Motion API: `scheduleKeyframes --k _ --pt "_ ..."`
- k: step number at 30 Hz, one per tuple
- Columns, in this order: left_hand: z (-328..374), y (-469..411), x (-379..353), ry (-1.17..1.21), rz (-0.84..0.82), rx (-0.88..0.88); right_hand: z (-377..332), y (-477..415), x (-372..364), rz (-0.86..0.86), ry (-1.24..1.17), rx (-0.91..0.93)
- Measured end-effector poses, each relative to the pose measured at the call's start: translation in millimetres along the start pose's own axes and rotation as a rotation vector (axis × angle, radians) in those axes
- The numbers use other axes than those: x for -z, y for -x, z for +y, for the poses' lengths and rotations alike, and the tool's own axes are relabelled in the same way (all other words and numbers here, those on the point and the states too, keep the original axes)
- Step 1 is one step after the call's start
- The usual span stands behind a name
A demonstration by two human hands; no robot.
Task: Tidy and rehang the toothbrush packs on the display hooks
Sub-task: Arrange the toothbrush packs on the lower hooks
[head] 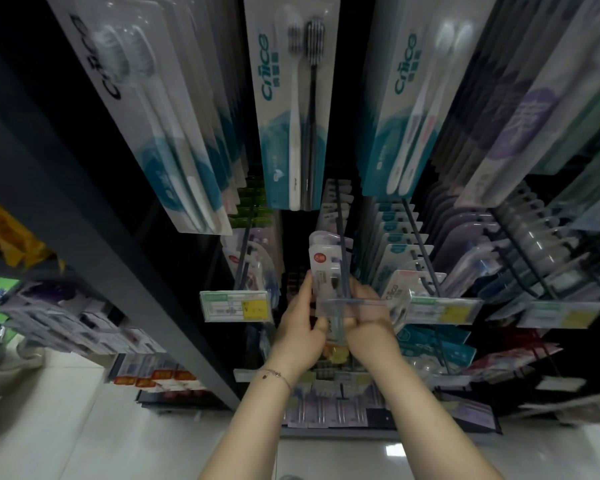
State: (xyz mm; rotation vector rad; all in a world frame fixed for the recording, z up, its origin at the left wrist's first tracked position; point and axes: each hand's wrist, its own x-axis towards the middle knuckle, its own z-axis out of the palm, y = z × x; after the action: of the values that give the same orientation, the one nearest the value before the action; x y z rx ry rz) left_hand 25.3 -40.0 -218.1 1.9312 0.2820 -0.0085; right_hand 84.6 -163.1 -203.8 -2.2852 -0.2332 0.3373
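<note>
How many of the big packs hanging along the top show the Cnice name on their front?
3: the left pack, the middle pack and the right pack. More hang behind each, with their fronts hidden.

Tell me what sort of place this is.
Likely a shop's dental-care aisle: white-and-teal carded toothbrush packs hang on dark metal display hooks, with yellow-and-green price labels at the hook ends.

Place: shop, dental aisle.
Proof: hung toothbrush packs [293, 109] above my L hand [302, 327]; price tag [236, 306] w/ yellow label just left of it.
</note>
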Motion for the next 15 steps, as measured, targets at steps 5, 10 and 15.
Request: scheduleKeyframes --k 5,10,15 --pt "6 10 8 0.020 0.105 -0.011 -5 7 0 0.041 -0.024 -0.004" --pt "12 8 15 0.014 0.133 0.003 -7 13 -2 0.033 -0.070 -0.053" --pt "15 3 22 -0.001 0.096 -0.028 -8 15 -3 0.050 -0.080 -0.065"
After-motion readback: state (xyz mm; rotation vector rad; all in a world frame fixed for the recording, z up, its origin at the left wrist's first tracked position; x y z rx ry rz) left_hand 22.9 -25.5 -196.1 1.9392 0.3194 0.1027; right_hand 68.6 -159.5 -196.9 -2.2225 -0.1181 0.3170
